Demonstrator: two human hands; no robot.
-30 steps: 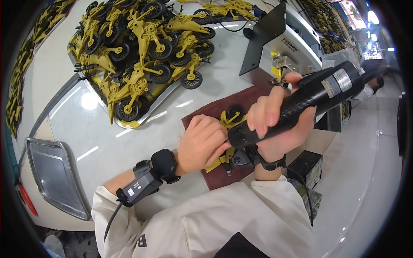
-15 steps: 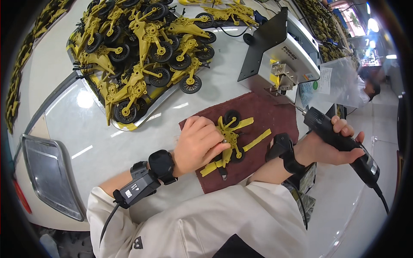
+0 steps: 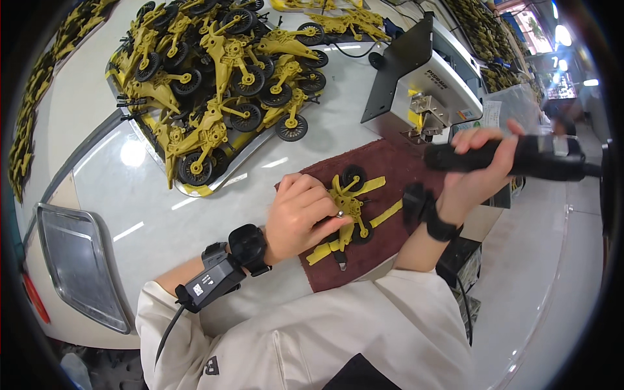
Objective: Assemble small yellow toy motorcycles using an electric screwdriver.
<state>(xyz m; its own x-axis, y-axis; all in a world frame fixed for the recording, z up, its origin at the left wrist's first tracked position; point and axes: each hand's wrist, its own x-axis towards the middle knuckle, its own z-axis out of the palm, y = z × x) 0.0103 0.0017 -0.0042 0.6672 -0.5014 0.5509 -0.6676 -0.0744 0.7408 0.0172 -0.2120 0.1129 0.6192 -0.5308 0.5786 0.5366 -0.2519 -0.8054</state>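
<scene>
On the dark red cloth (image 3: pixel 383 250) lies a yellow toy motorbike frame (image 3: pixel 349 207) with black wheels. My left hand (image 3: pixel 303 214) reaches over its left side, fingers curled and thumb against the index finger. At those fingertips shows a small shiny metal piece (image 3: pixel 340 214), too small to name surely. My right hand (image 3: pixel 478 156) is wrapped round a black electric screwdriver (image 3: pixel 546 156), held up to the right of the cloth and roughly level. Its tip is blurred.
Several finished-looking yellow bike frames with black wheels (image 3: pixel 249 81) are heaped on a tray (image 3: pixel 224 179) at the back left. A metal tray (image 3: pixel 84 266) sits far left. Behind the cloth stands a white box-shaped machine (image 3: pixel 448 81) with a black panel (image 3: pixel 398 71).
My right hand has raised the screwdriver and swung it from a downward slant near the machine to about level, its tip now nearer the cloth. My left hand has barely moved.
</scene>
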